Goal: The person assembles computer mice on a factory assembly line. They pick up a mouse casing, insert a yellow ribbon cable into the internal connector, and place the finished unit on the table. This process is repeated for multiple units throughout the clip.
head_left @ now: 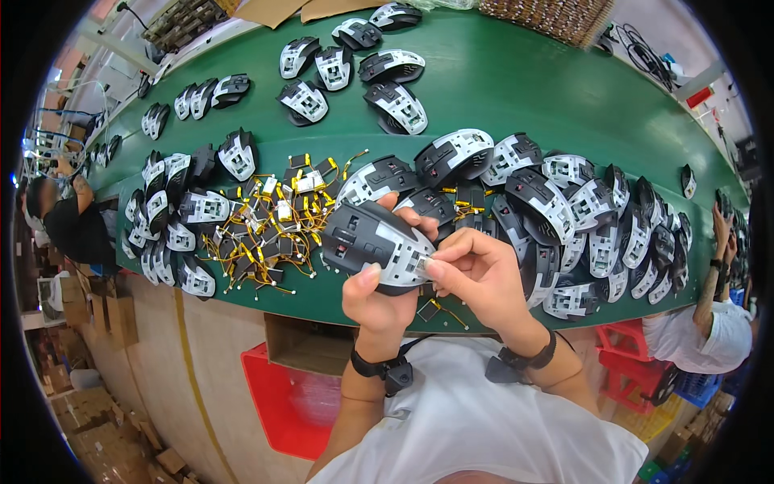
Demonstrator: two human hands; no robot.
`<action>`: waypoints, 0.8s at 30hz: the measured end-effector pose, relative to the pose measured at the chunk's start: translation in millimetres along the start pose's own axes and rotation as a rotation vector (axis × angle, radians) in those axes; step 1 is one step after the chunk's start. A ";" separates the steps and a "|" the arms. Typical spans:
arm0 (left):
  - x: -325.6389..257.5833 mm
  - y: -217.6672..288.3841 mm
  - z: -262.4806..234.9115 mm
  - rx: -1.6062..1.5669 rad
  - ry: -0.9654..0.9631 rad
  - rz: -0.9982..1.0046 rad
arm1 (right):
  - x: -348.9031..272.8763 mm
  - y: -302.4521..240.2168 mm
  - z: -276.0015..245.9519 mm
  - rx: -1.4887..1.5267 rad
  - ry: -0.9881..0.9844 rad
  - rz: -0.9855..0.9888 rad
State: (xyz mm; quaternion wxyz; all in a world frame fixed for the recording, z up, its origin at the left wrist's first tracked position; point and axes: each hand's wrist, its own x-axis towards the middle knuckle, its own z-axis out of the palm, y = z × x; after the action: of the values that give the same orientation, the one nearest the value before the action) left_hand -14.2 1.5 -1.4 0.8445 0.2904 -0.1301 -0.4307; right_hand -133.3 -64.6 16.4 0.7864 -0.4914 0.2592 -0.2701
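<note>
Above the green table (516, 73), curled hands (488, 278) meet at a mouse (372, 240).

Bare left hand (379, 305) cupped; left thumb (368, 278) at its 11 o'clock, curled fingers (419, 220) at 1. Bare right hand (484, 278) at left one's 3 o'clock, right thumb (449, 277) and forefinger (454, 252) pinched toward 9. Left forearm (348, 413) slants toward 1 o'clock, right forearm (568, 377) toward 11.

Light is bright; edges curve into blackness.
</note>
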 end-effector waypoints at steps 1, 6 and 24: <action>-0.1 -1.2 1.8 -0.008 0.019 -0.015 | -0.5 2.7 1.3 -0.024 0.034 -0.040; -0.4 -2.4 -1.4 0.031 -0.056 0.068 | -1.6 4.1 5.0 -0.046 0.066 -0.100; 4.0 7.1 -6.5 -0.099 -0.034 -0.144 | -7.8 -1.5 -11.1 -0.248 -0.097 -0.144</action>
State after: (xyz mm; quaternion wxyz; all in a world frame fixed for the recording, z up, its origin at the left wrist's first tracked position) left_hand -4.1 4.0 -2.4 0.8224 0.2495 -0.1017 -0.5011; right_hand -146.6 -66.9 14.6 0.7098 -0.6146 0.2162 -0.2678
